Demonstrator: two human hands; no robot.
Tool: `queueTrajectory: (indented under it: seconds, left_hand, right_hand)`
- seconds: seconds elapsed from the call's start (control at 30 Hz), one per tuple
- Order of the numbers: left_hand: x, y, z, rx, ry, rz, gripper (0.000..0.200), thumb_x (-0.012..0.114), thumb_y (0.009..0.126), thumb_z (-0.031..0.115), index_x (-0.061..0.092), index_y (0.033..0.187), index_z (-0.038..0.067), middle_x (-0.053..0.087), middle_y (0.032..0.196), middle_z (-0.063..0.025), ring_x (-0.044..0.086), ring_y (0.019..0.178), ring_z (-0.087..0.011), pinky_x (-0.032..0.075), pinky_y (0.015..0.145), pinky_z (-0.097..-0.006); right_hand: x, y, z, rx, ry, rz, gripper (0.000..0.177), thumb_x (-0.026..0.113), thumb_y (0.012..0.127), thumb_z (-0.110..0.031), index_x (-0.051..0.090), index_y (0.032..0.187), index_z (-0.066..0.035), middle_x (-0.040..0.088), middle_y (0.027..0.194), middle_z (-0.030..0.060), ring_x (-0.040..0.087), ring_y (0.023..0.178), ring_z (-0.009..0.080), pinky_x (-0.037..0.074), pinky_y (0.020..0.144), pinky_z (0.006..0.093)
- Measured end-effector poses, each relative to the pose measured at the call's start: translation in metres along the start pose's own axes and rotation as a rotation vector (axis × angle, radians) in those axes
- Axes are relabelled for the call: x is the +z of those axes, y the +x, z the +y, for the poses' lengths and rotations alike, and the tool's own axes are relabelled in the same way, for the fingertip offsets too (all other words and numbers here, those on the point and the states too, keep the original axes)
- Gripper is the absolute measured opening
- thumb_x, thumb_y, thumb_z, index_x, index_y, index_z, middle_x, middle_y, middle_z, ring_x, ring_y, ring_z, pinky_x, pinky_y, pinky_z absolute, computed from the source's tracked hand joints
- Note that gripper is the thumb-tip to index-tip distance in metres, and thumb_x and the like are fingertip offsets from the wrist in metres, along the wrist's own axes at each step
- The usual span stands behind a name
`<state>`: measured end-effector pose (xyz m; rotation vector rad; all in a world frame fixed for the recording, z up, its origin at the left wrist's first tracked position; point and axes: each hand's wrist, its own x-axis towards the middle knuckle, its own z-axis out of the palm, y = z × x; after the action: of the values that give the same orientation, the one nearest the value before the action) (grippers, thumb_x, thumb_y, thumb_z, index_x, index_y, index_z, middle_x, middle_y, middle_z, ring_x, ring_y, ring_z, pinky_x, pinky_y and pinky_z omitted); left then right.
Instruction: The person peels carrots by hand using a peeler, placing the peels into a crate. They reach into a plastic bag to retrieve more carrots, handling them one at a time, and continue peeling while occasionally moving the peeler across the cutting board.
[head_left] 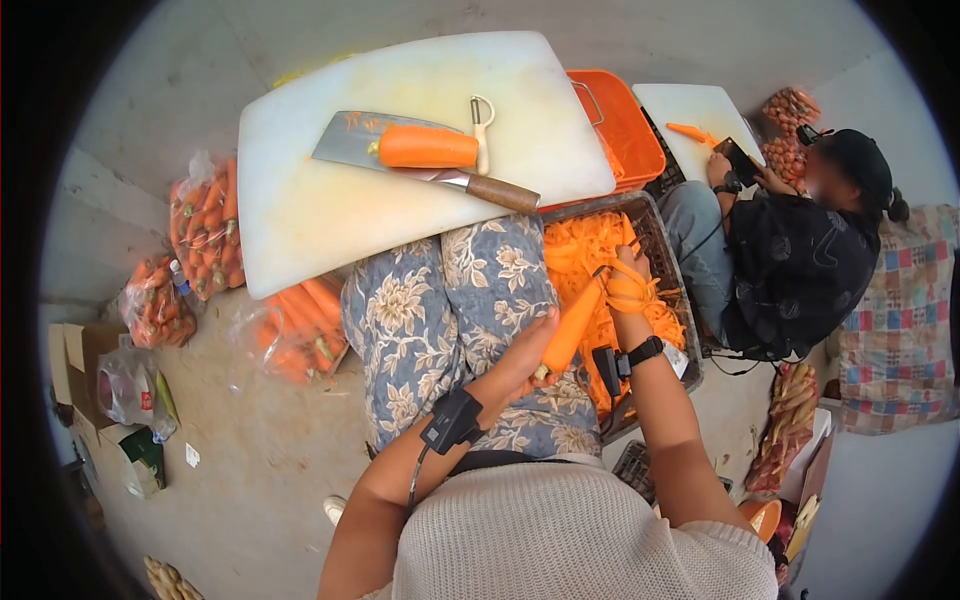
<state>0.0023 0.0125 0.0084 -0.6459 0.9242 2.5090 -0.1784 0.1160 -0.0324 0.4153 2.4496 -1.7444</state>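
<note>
My left hand (530,352) is wrapped round the thick end of a carrot (573,325), held slanted above my lap and the edge of a crate. At the carrot's upper end is my right hand (634,268), closed on a peeler (601,271), of which only a small dark blade part shows. Orange strips of peel (628,290) hang about the right hand. Below lies a dark plastic crate (655,225) full of carrot peel. On the white cutting board (290,210) rest a cleaver (505,194), a peeled carrot piece (430,147) and another peeler (482,130).
An orange tub (640,140) stands behind the crate. To the right sits another person (800,270) with a phone (738,160), beside a second cutting board (690,98). Bags of carrots (208,225) and a cardboard box (85,360) stand on the floor at left.
</note>
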Motion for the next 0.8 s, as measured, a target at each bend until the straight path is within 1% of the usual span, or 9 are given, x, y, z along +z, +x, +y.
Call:
queueTrajectory:
  seconds: [0.13, 0.23, 0.27, 0.4, 0.47, 0.57, 0.6, 0.7, 0.8]
  left_hand:
    - [0.000, 0.000, -0.001, -0.043, -0.040, 0.002, 0.053, 0.029, 0.088, 0.060, 0.048, 0.099, 0.011, 0.054, 0.063, -0.0058, 0.046, 0.040, -0.0094, 0.032, 0.034, -0.0184]
    - [-0.006, -0.004, -0.004, -0.045, -0.088, -0.058, 0.055, 0.031, 0.087, 0.061, 0.050, 0.100, 0.011, 0.056, 0.066, -0.0065, 0.047, 0.042, -0.0100, 0.033, 0.035, -0.0184]
    - [-0.007, -0.005, -0.003, -0.030, -0.119, -0.094, 0.056, 0.032, 0.087, 0.061, 0.050, 0.101, 0.010, 0.057, 0.069, -0.0072, 0.049, 0.045, -0.0105, 0.034, 0.035, -0.0184]
    - [-0.003, -0.003, -0.006, -0.033, -0.243, -0.009, 0.057, 0.035, 0.087, 0.060, 0.050, 0.105, 0.009, 0.059, 0.079, -0.0085, 0.054, 0.052, -0.0119, 0.037, 0.039, -0.0188]
    - [-0.006, 0.001, -0.008, -0.003, -0.249, -0.033, 0.056, 0.037, 0.087, 0.059, 0.050, 0.107, 0.008, 0.058, 0.085, -0.0083, 0.057, 0.060, -0.0133, 0.041, 0.043, -0.0199]
    - [0.001, 0.000, -0.011, 0.066, -0.187, -0.042, 0.058, 0.035, 0.087, 0.060, 0.048, 0.108, 0.007, 0.058, 0.081, -0.0057, 0.057, 0.059, -0.0132, 0.043, 0.046, -0.0209]
    - [-0.001, 0.000, -0.012, 0.066, -0.183, -0.042, 0.058, 0.035, 0.087, 0.060, 0.048, 0.108, 0.007, 0.058, 0.081, -0.0057, 0.057, 0.059, -0.0132, 0.043, 0.046, -0.0209]
    - [-0.004, 0.004, -0.018, 0.048, -0.205, -0.100, 0.058, 0.032, 0.087, 0.061, 0.047, 0.111, 0.010, 0.058, 0.078, -0.0028, 0.057, 0.060, -0.0122, 0.042, 0.045, -0.0205]
    - [0.001, 0.004, -0.020, 0.070, -0.115, 0.073, 0.058, 0.031, 0.086, 0.063, 0.046, 0.113, 0.013, 0.057, 0.076, -0.0004, 0.055, 0.058, -0.0107, 0.041, 0.045, -0.0200]
  right_hand:
    - [-0.005, 0.007, -0.004, 0.024, -0.082, 0.013, 0.025, 0.052, 0.074, -0.020, 0.043, 0.075, 0.003, 0.047, 0.068, 0.0108, 0.047, 0.056, 0.0223, 0.042, 0.055, 0.0332]
    - [-0.021, 0.027, 0.000, 0.218, 0.333, 0.028, 0.029, 0.056, 0.078, -0.019, 0.044, 0.092, 0.003, 0.048, 0.071, 0.0099, 0.051, 0.057, 0.0170, 0.044, 0.044, 0.0294]
    - [-0.025, 0.030, 0.003, 0.214, 0.340, 0.025, 0.029, 0.056, 0.078, -0.019, 0.044, 0.092, 0.003, 0.048, 0.071, 0.0099, 0.051, 0.057, 0.0170, 0.044, 0.044, 0.0294]
    - [-0.035, -0.007, -0.009, 0.248, 0.315, 0.054, 0.037, 0.055, 0.079, -0.021, 0.039, 0.107, -0.003, 0.052, 0.089, 0.0125, 0.055, 0.066, 0.0178, 0.047, 0.047, 0.0261]
    - [-0.036, -0.033, -0.009, 0.119, 0.327, -0.154, 0.026, 0.056, 0.075, -0.018, 0.042, 0.089, -0.001, 0.046, 0.084, 0.0081, 0.047, 0.064, 0.0157, 0.044, 0.050, 0.0321]
    - [-0.024, -0.081, -0.025, 0.045, 0.356, -0.146, 0.032, 0.055, 0.078, -0.018, 0.042, 0.104, -0.005, 0.049, 0.096, 0.0094, 0.050, 0.080, 0.0150, 0.045, 0.066, 0.0274]
    - [-0.022, -0.094, -0.025, 0.045, 0.360, -0.144, 0.032, 0.055, 0.078, -0.018, 0.042, 0.104, -0.005, 0.049, 0.096, 0.0094, 0.050, 0.080, 0.0150, 0.045, 0.066, 0.0274]
    - [-0.010, -0.110, -0.009, -0.370, 0.307, -0.276, 0.020, 0.052, 0.080, -0.010, 0.041, 0.095, -0.005, 0.045, 0.094, 0.0051, 0.043, 0.081, 0.0110, 0.038, 0.074, 0.0249]
    - [-0.003, -0.106, 0.005, -0.427, 0.094, -0.232, 0.022, 0.056, 0.079, -0.013, 0.040, 0.089, -0.001, 0.043, 0.089, 0.0095, 0.044, 0.080, 0.0175, 0.038, 0.074, 0.0291]
